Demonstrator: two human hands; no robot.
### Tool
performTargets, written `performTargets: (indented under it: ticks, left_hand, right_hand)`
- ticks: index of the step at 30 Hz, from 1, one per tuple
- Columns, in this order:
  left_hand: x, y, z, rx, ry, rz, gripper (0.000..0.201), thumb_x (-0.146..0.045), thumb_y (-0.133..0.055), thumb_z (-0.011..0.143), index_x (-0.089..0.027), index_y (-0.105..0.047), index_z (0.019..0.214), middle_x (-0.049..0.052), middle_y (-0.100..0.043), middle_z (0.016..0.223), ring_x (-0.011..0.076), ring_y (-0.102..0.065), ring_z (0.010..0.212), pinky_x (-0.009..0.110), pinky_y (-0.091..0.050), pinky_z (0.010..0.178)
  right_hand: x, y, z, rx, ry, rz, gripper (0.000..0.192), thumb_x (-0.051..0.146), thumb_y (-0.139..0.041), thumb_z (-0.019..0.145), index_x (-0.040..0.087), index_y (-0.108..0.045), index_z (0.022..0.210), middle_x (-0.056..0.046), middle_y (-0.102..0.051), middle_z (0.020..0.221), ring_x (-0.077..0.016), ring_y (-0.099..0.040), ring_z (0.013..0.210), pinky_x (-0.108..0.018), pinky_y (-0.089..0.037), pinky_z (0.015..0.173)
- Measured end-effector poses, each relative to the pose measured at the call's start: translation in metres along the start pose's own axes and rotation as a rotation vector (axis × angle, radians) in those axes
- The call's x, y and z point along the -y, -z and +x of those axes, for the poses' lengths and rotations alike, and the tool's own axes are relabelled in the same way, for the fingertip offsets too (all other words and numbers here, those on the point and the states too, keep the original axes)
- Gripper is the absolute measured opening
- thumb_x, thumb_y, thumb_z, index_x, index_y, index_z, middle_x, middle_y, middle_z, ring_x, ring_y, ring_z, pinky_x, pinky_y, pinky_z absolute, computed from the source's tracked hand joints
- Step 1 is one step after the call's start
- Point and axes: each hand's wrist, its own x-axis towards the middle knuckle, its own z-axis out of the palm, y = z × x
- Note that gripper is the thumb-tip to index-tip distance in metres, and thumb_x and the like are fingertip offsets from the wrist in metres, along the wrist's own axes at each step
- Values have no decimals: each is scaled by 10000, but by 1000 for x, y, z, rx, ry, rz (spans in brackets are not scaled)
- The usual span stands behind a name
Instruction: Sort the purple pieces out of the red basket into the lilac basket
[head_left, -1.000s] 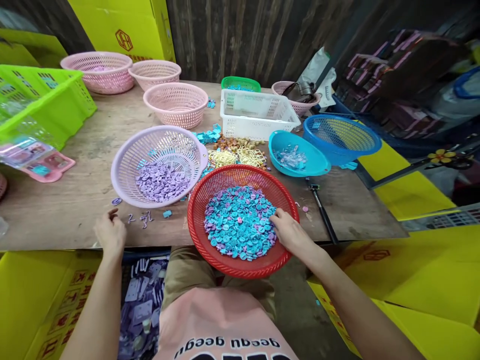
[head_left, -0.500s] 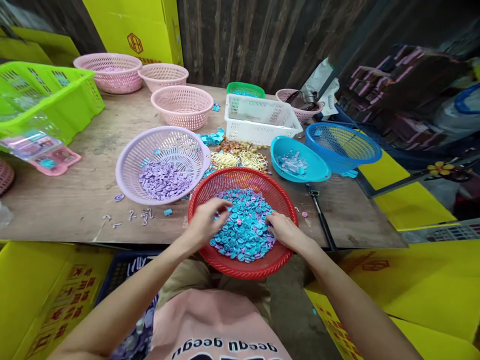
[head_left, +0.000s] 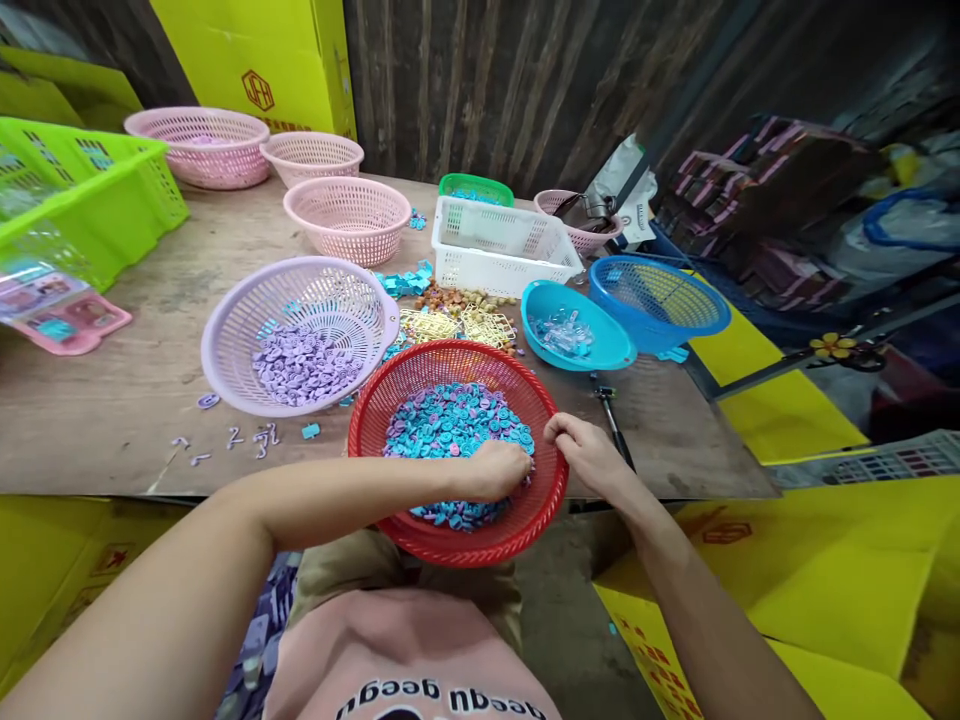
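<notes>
A red woven-rim plastic basket (head_left: pixel 457 548) straddles the table's front edge above my lap. Inside lies a heap of small round blue pieces with purple ones among them (head_left: pixel 442 420); a single pink piece shows on top. My left hand (head_left: pixel 496 470) reaches across the basket to the right side of the heap, its fingers curled downward; what they hold is hidden. At the right wall, my right hand (head_left: pixel 589 452) is closed on the basket's rim. Just to the left stands a lilac basket (head_left: pixel 221 345) with purple pieces (head_left: pixel 307 365) in it.
Behind the red basket lie yellow frame-like parts (head_left: pixel 487 325) and a white rectangular basket (head_left: pixel 502 265). A turquoise bowl (head_left: pixel 536 345), a blue basket (head_left: pixel 637 310) and a black-handled tool (head_left: pixel 619 435) are to the right. Pink baskets (head_left: pixel 349 235) stand farther back, left of centre.
My left hand has swept from the left side of the heap to its right side. My right hand has moved from the pieces to the rim. The view has shifted slightly right.
</notes>
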Motion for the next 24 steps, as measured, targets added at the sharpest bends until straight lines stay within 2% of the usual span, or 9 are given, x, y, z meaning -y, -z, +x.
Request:
performTargets:
  ticks: [3,6,9,11,14,17,21,24]
  left_hand:
    - [14,0,-1,-24,60,-227,65,-194,-616,605,-133,-629,627,69,-633,670,221,-598,707,280,-455,618]
    - [33,4,-10,69,146,-782,80,-211,-606,615,-132,-603,601,15,-591,547,158,-585,567,267,-459,583]
    - [47,7,-22,230,261,-1385,123,-231,-600,637,-110,-577,651,8,-592,554,118,-589,547,248,-476,596]
    - [50,7,-29,290,332,-1618,132,-211,-615,630,-96,-559,660,27,-603,570,113,-601,570,225,-481,602]
    - [46,6,-34,309,397,-1788,110,-175,-597,647,-88,-541,685,49,-614,596,101,-599,549,195,-484,559]
    - [42,7,-34,309,386,-1918,99,-186,-559,671,-99,-520,696,23,-598,601,81,-577,511,184,-483,515]
    - [38,5,-28,314,354,-1931,177,-283,-560,665,-129,-476,650,-33,-511,508,76,-533,456,167,-431,411]
    - [35,-2,-24,185,357,-1795,225,-258,-590,627,-147,-407,557,-71,-404,414,61,-482,406,144,-369,375]
  right_hand:
    - [5,-5,-5,82,105,-378,193,122,-350,704,178,-534,688,-47,-581,762,-164,-487,756,-274,-334,669]
    - [14,-13,-10,212,187,-632,169,170,-414,735,168,-571,798,-87,-579,866,-203,-490,812,-297,-329,680]
    - [25,-22,-9,238,166,-766,218,126,-392,765,131,-585,865,-142,-564,957,-235,-484,886,-324,-321,734]
    - [32,-27,-6,257,148,-793,266,90,-346,784,110,-600,861,-166,-567,967,-244,-478,927,-329,-316,758]
    - [34,-30,3,331,156,-785,292,88,-327,794,98,-614,844,-174,-592,925,-242,-496,929,-315,-328,738]
    - [27,-25,12,383,186,-676,230,120,-390,758,113,-604,843,-141,-616,864,-208,-541,824,-271,-342,660]
    - [14,-8,23,374,218,-305,189,142,-389,709,156,-576,736,-35,-608,705,-128,-519,642,-215,-331,580]
    - [8,4,26,334,192,-1,168,157,-370,686,151,-537,705,-13,-582,704,-108,-494,641,-201,-343,593]
